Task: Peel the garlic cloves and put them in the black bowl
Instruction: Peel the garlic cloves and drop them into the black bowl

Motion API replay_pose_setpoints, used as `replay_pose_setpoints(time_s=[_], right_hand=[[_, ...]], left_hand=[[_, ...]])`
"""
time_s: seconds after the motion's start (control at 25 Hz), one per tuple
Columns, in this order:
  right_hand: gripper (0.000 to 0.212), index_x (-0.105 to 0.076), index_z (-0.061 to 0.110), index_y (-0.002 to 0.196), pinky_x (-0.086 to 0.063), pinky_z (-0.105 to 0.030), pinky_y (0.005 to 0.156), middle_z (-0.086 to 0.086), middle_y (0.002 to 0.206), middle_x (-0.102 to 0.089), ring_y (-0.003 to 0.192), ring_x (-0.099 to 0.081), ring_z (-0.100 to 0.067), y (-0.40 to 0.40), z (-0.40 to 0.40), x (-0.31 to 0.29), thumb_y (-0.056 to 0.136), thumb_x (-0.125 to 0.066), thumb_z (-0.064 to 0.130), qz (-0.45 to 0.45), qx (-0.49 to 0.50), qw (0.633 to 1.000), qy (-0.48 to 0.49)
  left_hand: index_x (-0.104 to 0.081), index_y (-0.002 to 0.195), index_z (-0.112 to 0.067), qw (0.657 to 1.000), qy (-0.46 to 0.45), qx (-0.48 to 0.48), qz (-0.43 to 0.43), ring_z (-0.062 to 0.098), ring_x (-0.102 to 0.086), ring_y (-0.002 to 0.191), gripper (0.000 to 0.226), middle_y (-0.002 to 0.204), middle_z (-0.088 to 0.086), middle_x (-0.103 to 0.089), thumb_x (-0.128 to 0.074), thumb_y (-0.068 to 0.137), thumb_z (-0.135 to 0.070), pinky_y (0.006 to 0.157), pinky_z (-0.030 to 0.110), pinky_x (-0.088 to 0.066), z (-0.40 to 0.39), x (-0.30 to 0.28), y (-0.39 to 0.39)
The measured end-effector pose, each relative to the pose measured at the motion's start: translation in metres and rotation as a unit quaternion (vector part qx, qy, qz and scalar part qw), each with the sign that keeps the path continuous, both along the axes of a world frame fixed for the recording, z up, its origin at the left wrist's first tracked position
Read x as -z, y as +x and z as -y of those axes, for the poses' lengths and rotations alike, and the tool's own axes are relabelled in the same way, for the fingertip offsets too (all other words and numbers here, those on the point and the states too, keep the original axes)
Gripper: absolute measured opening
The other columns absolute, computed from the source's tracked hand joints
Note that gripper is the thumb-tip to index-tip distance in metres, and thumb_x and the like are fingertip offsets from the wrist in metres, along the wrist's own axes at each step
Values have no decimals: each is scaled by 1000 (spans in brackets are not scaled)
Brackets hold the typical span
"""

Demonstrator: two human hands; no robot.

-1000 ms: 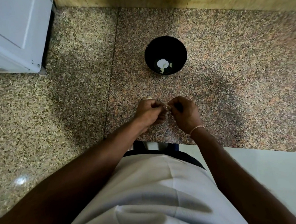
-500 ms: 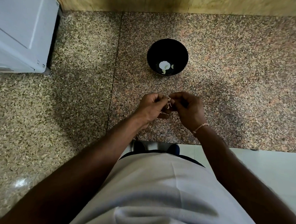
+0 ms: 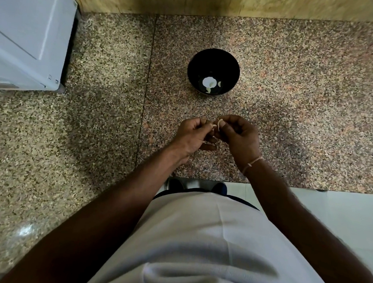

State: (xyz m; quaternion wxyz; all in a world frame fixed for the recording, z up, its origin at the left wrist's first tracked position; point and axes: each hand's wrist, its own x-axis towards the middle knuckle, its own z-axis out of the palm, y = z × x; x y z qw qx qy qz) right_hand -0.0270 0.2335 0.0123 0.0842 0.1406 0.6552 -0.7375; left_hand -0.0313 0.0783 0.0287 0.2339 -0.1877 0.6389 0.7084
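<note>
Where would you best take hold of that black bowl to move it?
Probably by the rim of the black bowl, fingers coming straight down from above: it stands upright and open on the granite counter, nothing crowds it, and its walls narrow toward the base. Pale peeled garlic cloves lie inside, so keep it level.

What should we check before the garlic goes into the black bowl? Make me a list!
1. Both hands on the garlic clove: ok, left hand and right hand pinch it.
2. Clove fully peeled: cannot tell, too small, fingers cover it.
3. Black bowl upright and open: ok.
4. Room in the bowl: ok, only a few pale pieces inside.
5. Path over the counter to the bowl free: ok.
</note>
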Motion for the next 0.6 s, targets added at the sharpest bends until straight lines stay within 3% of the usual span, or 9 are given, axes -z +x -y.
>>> replay_pose_setpoints(time_s=[0.12, 0.28, 0.4, 0.6], right_hand=[[13, -68, 0, 110, -61, -34, 82, -15, 101, -75, 92, -74, -22, -7, -9, 4, 97, -65, -1, 54, 71, 992, -87], [10, -69, 7, 99, -61, -32, 78, -5, 89, -74, 85, -72, -18, -6, -13, 12, 95, -67, -2, 81, 59, 990, -103], [13, -70, 9, 98, -62, -30, 75, -4, 89, -77, 83, -73, -17, -5, -11, 18, 96, -66, -3, 84, 29, 994, -59], [15, -71, 8, 108, -65, -38, 79, -8, 94, -77, 84, -75, -17, -9, -15, 24, 96, -67, 0, 41, -34, 993, 108]], left_hand=[[-67, 96, -6, 1000, -3, -4, 15, 15, -70, 70, 12, 86, 8, -67, -63, 104, -14, 62, 36, -64, 0, 7, 0], [-69, 97, -4, 997, -72, -12, 15, 21, -69, 72, 9, 86, 14, -70, -68, 101, -12, 74, 52, -66, -6, 20, -2], [-71, 97, 2, 992, -124, -2, -12, 27, -68, 65, 11, 85, 23, -74, -72, 97, -9, 67, 58, -64, -10, 27, -4], [-75, 94, -7, 992, -125, -7, -25, 24, -69, 64, 4, 86, 16, -76, -78, 93, -10, 63, 54, -65, -13, 34, -7]])
